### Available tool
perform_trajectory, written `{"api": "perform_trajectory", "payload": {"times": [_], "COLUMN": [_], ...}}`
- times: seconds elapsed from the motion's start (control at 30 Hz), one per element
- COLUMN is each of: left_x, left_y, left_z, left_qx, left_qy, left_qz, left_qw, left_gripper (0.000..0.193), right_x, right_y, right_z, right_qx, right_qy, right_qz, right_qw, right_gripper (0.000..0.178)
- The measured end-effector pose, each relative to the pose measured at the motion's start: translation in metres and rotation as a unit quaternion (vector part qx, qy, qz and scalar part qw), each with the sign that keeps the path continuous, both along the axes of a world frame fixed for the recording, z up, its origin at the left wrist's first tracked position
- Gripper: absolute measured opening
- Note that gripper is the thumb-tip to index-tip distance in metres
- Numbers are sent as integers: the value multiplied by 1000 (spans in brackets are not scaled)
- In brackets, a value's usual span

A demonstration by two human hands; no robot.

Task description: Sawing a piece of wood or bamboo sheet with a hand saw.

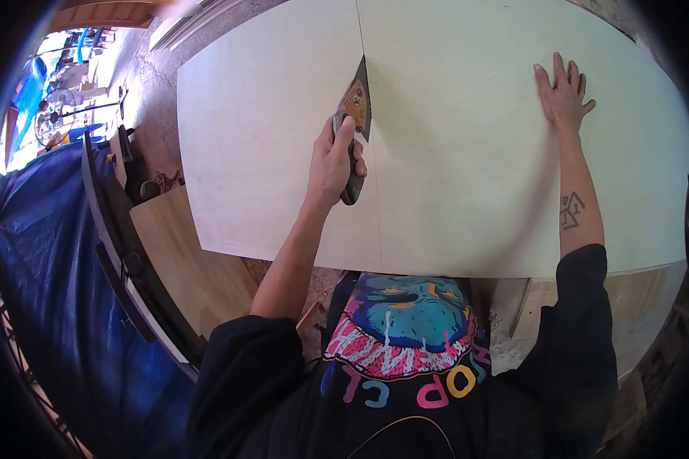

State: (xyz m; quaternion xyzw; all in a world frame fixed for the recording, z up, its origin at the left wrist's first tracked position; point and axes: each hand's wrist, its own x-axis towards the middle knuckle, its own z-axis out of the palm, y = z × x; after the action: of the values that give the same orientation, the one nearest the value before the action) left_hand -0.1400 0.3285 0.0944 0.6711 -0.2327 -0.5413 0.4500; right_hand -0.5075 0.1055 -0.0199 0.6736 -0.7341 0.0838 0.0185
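A large pale plywood sheet (452,183) lies flat in front of me, with a thin dark line running across it from the far edge toward my body. My left hand (335,157) is wrapped round the dark handle of a handsaw (355,107). The short, tapering blade points away from me, and its tip meets the line in the sheet. Beyond the tip the line looks darker, toward the far edge; nearer to me it is fainter. Over on the right, my right hand (565,96) rests flat on the sheet with fingers spread, holding nothing.
A blue tarp (76,291) covers something at the left, beside a dark-edged board or frame (122,245). A brown wooden panel (195,256) leans under the sheet's left side. Farther off stands a fan (56,116). More boards (628,294) lie beneath the sheet at the right.
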Motion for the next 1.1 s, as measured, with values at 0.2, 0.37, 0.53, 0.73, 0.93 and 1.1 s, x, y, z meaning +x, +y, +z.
{"api": "perform_trajectory", "payload": {"times": [0.2, 0.37, 0.53, 0.73, 0.93, 1.1], "left_x": [-7, -1, 53, 128, 235, 399], "left_y": [0, 22, 145, 302, 408, 444], "left_z": [-9, -17, -76, -158, -256, -282], "left_qx": [0, -50, -189, -78, -91, -124], "left_qy": [-26, 39, -45, -316, -492, -549], "left_qz": [-2, 66, -107, 56, 226, 151], "left_qw": [1000, 996, 975, 944, 836, 812], "left_gripper": [34, 43, 50, 47, 32, 31], "right_x": [9, 14, 16, 31, 57, 189], "right_y": [-4, -6, -1, 74, 238, 327], "right_z": [-7, -3, -41, 5, 45, 24], "right_qx": [-11, -27, -16, -153, 133, -138], "right_qy": [5, 12, 61, -196, -414, -593], "right_qz": [-4, -8, 41, 65, -37, -73], "right_qw": [1000, 1000, 997, 966, 900, 790], "right_gripper": [76, 75, 70, 31, 27, 31]}}
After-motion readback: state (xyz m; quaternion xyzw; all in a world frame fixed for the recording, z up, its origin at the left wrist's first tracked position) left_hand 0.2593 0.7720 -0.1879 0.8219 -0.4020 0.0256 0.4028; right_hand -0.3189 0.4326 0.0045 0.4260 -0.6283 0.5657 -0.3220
